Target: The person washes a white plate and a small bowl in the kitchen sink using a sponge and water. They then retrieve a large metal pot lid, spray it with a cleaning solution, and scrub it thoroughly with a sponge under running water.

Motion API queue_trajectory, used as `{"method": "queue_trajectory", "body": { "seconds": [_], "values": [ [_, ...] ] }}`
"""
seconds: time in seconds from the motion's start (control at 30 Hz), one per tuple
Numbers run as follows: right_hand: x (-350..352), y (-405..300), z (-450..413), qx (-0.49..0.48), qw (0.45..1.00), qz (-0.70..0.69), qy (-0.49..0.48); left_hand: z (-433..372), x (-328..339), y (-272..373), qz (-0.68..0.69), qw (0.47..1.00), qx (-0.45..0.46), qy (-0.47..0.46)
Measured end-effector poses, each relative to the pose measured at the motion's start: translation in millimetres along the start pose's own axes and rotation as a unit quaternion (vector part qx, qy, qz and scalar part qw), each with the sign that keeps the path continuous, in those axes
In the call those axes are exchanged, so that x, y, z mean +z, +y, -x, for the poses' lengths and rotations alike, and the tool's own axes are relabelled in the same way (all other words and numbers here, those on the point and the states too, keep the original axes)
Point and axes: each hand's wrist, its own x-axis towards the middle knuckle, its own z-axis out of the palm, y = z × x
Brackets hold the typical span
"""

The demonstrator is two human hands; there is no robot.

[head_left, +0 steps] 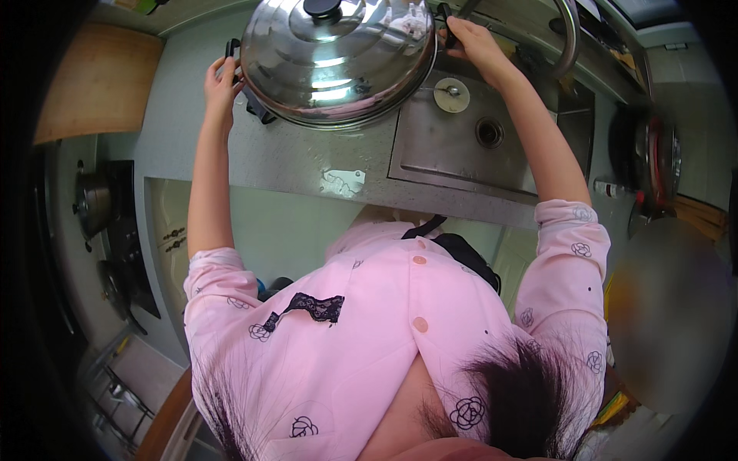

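A large, shiny metal pot (346,118) with a domed lid (288,63) is at the top of the head view, partly cut off by the frame edge. Its lid has a black knob (323,8). My left hand (221,80) grips the black side handle (232,50) on the left. On the right, the other black handle (446,24) is in the grasp of my right hand (474,41). The pot is over the grey countertop (277,150) and overlaps the left rim of the sink. Whether its base touches the counter is hidden.
The metal sink (444,152) holds a small pale bowl (452,102) with a spoon, beside the drain (489,133). A curved faucet (569,40) rises at the right. Water pools (343,182) near the counter's front edge. A lidded pot (95,199) stands on the stove (131,248) at left.
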Motion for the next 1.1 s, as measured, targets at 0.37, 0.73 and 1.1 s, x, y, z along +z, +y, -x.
{"method": "queue_trajectory", "body": {
  "seconds": [0.37, 0.73, 1.1],
  "values": [
    [-69, 310, 54, 0.164, 0.942, 0.105, 0.272, 180, 29, -76, -0.049, 0.995, 0.087, 0.029],
    [-2, 355, -10, 0.322, 0.881, -0.227, 0.261, 251, 173, -95, -0.185, 0.940, 0.101, -0.268],
    [-18, 343, -11, 0.283, 0.892, -0.240, 0.257, 160, 348, -109, -0.143, 0.945, 0.131, -0.264]
  ]
}}
